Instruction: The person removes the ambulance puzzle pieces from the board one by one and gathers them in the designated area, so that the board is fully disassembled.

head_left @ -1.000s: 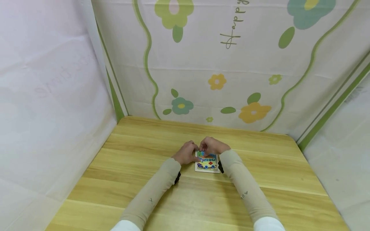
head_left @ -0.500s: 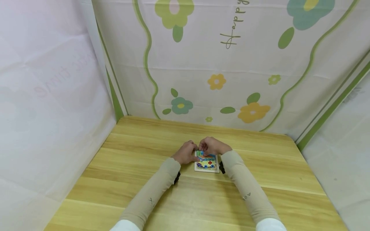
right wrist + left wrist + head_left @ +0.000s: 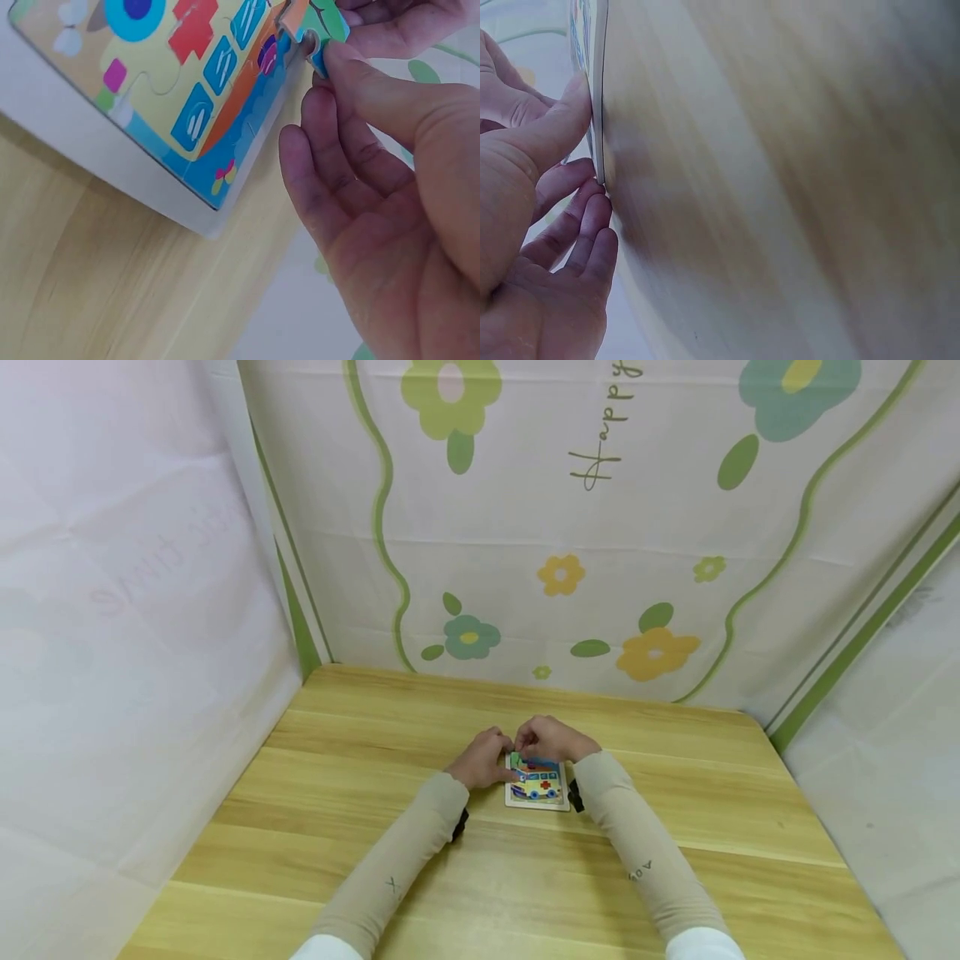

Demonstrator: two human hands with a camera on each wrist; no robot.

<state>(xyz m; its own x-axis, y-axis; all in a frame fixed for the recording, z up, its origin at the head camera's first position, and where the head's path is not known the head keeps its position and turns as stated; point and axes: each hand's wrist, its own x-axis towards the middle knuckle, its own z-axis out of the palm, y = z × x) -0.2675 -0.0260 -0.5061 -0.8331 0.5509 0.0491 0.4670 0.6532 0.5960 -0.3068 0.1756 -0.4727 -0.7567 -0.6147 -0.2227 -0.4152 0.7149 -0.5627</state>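
Observation:
A small jigsaw puzzle showing a yellow ambulance with a red cross lies in a white-rimmed tray on the table. My left hand grips its left side, thumb over the face, other fingers by the far-left corner in the left wrist view. Over the puzzle's upper edge, my right hand pinches a green, orange and blue puzzle piece between thumb and fingers. The right wrist view shows this piece raised at its edge above the picture. Its far part is hidden behind the fingers.
The wooden table reaches to a flower-printed cloth at the back. A pale cloth hangs along the left side, another along the right. Dark bands show at both wrists.
My right thumb has shifted slightly up toward the puzzle's far edge, uncovering more of the picture's top beneath it. The left hand stays in place.

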